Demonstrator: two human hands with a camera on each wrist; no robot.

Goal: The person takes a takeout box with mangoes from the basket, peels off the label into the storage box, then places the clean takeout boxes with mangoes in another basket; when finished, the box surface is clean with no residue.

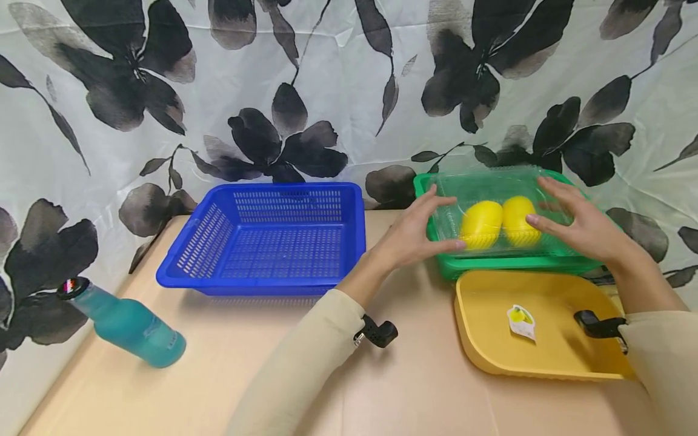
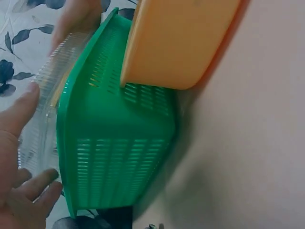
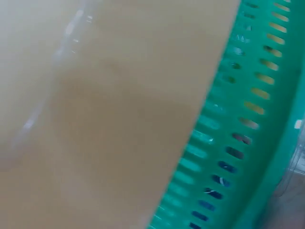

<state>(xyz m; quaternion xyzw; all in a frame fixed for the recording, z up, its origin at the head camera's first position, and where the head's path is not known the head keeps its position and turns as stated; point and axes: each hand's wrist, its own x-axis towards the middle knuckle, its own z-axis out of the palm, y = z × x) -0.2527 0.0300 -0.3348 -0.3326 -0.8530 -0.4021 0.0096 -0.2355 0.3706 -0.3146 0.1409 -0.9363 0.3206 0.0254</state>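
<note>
A clear plastic clamshell box (image 1: 448, 219) with two yellow lemon-like fruits (image 1: 481, 224) lies at the top of a green basket (image 1: 507, 263). My left hand (image 1: 417, 230) is at the box's left side, its fingers spread and fairly straight. In the left wrist view, that hand's fingers (image 2: 24, 107) lie close to the clear plastic; contact is hard to tell. At the right side, my right hand (image 1: 589, 227) has its thumb and fingers spread apart over the box's edge. The right wrist view shows mostly the basket's slotted wall (image 3: 228, 124), with that hand barely visible.
A yellow tray (image 1: 551, 354) stands in front of the green basket and holds a small lemon-printed label (image 1: 521, 322). To the left is a blue basket (image 1: 262, 282), with a teal bottle (image 1: 139, 330) lying near the table's left edge. Floral cloth (image 1: 349, 72) hangs behind.
</note>
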